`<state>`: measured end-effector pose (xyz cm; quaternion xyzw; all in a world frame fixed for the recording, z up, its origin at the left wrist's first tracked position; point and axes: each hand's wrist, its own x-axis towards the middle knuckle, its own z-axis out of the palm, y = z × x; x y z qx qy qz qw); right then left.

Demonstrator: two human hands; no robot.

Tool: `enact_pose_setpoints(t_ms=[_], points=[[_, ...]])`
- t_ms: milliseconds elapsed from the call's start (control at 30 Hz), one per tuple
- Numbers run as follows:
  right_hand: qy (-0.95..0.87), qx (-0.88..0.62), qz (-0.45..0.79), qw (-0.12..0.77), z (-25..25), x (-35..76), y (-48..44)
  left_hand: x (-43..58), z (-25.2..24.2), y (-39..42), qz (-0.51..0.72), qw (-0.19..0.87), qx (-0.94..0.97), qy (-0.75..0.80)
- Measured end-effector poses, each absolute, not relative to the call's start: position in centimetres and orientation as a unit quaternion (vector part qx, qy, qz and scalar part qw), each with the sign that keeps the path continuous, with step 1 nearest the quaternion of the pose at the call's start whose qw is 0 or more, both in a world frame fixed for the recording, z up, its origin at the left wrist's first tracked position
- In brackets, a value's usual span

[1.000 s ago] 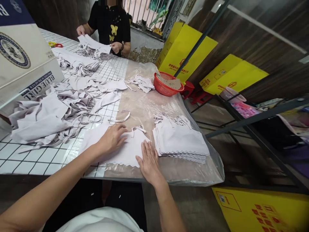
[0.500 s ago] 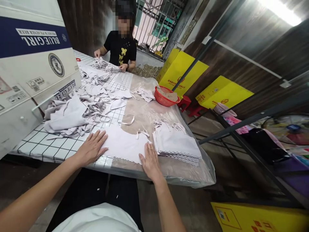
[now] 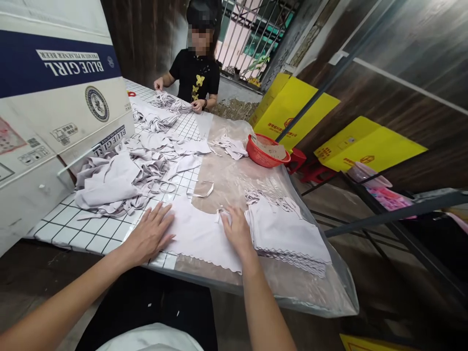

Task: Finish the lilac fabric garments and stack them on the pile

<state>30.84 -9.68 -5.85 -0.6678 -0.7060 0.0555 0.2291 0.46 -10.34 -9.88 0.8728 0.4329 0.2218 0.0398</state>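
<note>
A pale lilac-grey cut fabric piece (image 3: 201, 236) with a scalloped lower edge lies flat at the table's near side. My left hand (image 3: 151, 231) rests on its left edge, fingers spread, holding nothing. My right hand (image 3: 237, 231) is at the upper right corner of the piece, thumb and forefinger apart beside a small white strap (image 3: 220, 213); no grip on it shows. Just right of that hand is a stack of similar fabric pieces (image 3: 288, 234) with scalloped edges. Behind the flat piece lies a loose curved strip (image 3: 203, 190).
A heap of fabric pieces (image 3: 113, 178) lies at left, beside a large beer carton (image 3: 66, 117). Across the table (image 3: 91, 234) a person (image 3: 195, 78) handles more fabric. A red basket (image 3: 265, 156) sits at the far right edge, with a metal pole (image 3: 314, 97) past it.
My right hand has moved from the fabric piece's right edge up to its upper right corner by the strap. My left hand stays on the left edge. The whole view has shifted slightly.
</note>
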Motion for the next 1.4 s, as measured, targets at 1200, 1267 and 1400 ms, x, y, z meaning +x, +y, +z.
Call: enact_pose_setpoints(t_ms=[1200,1267,1400], points=[[-0.417,-0.549,0.676,0.262,-4.0,22.2,-5.3,2.0,-7.9,-2.6,0.207,0.108,0.944,0.234],[-0.385,-0.541,0.700,0.263,-4.1,21.7,-5.4,1.8,-8.3,-2.4,0.211,0.091,0.943,0.242],[-0.342,-0.543,0.724,0.254,-4.5,21.0,-5.7,1.9,-9.0,-2.4,0.224,0.087,0.936,0.258]])
